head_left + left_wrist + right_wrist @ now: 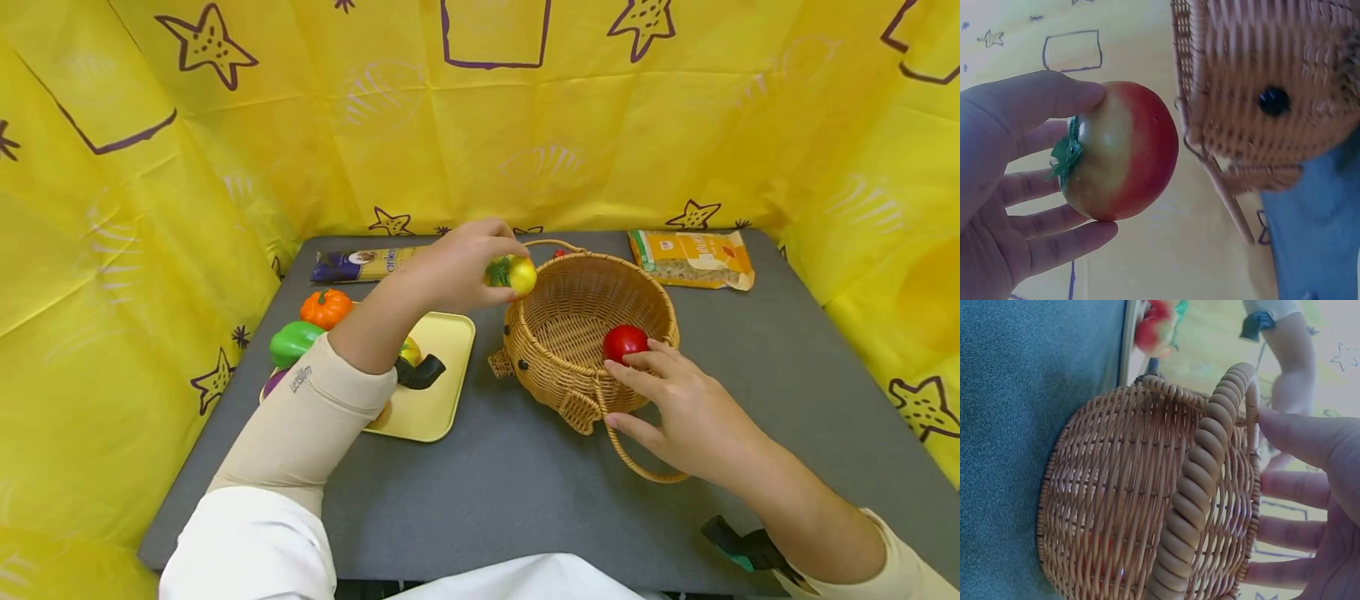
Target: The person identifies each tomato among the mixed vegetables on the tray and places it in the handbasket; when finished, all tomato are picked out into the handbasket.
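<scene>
My left hand (pixel 480 258) holds a yellow-and-red toy tomato (pixel 1119 150) with a green leafy top, thumb on one side and fingers on the other. The hand is above the left rim of a wicker basket (pixel 558 379) that has black button eyes. Inside the basket lies a shiny red round fruit or vegetable (pixel 626 342), partly hidden by the right fingers. My right hand (pixel 682 408) reaches to the near right rim with fairly straight fingers. Its thumb is by the basket's twisted handle (pixel 1188 506), which hangs down on the near side.
At left, a pale yellow tray (pixel 438 417) bears an orange toy pumpkin (pixel 326 308), a green toy pepper (pixel 295 343) and other pieces, partly hidden by the left arm. Behind are a pasta pack (pixel 360 265) and an orange-labelled bag (pixel 693 258).
</scene>
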`<state>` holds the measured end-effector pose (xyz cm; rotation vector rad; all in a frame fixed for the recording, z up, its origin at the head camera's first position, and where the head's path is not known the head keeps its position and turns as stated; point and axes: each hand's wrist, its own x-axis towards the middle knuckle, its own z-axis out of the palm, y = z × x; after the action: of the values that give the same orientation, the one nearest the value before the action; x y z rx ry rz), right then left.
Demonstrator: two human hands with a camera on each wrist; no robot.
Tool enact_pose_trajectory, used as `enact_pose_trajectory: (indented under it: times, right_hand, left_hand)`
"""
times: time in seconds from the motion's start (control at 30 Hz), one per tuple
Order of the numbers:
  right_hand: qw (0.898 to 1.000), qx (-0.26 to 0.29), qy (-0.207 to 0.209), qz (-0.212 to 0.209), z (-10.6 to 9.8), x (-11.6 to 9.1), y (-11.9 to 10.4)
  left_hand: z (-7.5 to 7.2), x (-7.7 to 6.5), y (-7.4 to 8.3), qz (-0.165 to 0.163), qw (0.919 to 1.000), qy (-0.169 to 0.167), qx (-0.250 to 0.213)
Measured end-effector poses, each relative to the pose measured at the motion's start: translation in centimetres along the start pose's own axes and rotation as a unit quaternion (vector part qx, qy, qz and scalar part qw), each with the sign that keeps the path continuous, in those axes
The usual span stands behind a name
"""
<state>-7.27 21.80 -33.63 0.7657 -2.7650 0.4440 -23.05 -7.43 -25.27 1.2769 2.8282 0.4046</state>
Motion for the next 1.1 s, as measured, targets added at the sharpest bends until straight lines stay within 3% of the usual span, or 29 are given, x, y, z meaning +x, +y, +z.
enact_pose_trajectory:
  times: [0.27,0.53,0.77,1.1]
  right_hand:
    - [1.0,0.001,0.01,-0.008,0.2,0.0,0.1]
    - [1.0,0.002,0.022,-0.014,0.4,0.0,0.2]
    - [1.0,0.001,0.025,-0.014,0.5,0.0,0.2]
    - [1.0,0.002,0.024,-0.011,0.4,-0.1,0.0]
  left_hand:
    - [0.5,2.0,2.1,0.01,0.9994,-0.033,0.006]
    - [3.2,3.1,3.5,0.039,0.9955,-0.073,0.047]
    - [5.0,3.3,4.0,0.05,0.991,-0.11,0.058]
    - [5.4,3.2,3.8,0.057,0.9917,-0.108,0.039]
